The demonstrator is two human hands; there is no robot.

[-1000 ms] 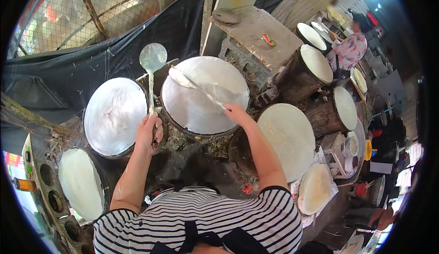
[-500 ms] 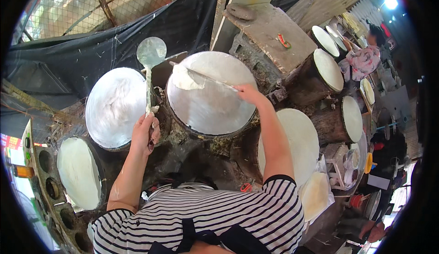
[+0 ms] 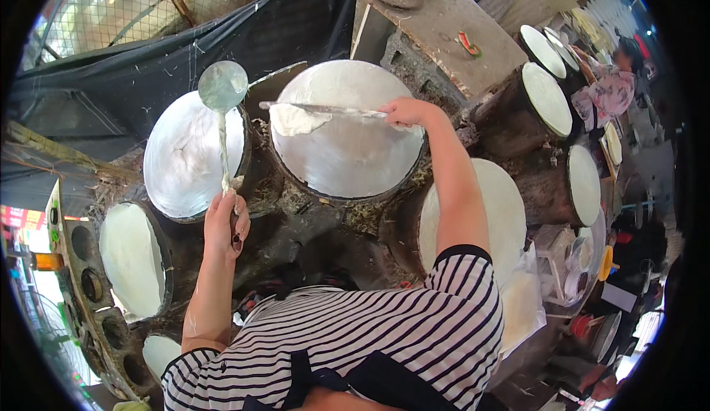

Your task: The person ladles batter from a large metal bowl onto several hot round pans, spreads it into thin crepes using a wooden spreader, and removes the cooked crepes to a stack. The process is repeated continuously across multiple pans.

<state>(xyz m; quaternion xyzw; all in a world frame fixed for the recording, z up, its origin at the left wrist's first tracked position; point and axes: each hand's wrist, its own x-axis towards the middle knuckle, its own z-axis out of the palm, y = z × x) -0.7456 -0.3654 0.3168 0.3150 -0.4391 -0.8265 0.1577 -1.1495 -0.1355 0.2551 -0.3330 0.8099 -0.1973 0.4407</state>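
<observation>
Centre round griddle [image 3: 347, 152] carries a white batter patch [image 3: 294, 120] at its upper left. Right hand [image 3: 403, 111] fisted on long flat spreader [image 3: 325, 109] touching batter. Left hand [image 3: 225, 222] grips upright ladle [image 3: 222, 89].

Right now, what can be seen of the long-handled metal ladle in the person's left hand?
The long-handled metal ladle has a round, shallow, silvery bowl, smeared pale, on a thin straight handle streaked with white batter. The left hand grips the handle's lower end, holding it nearly upright, bowl at the top. It lies across the right edge of the round grey cooking plate; whether the bowl touches it cannot be told.
</observation>
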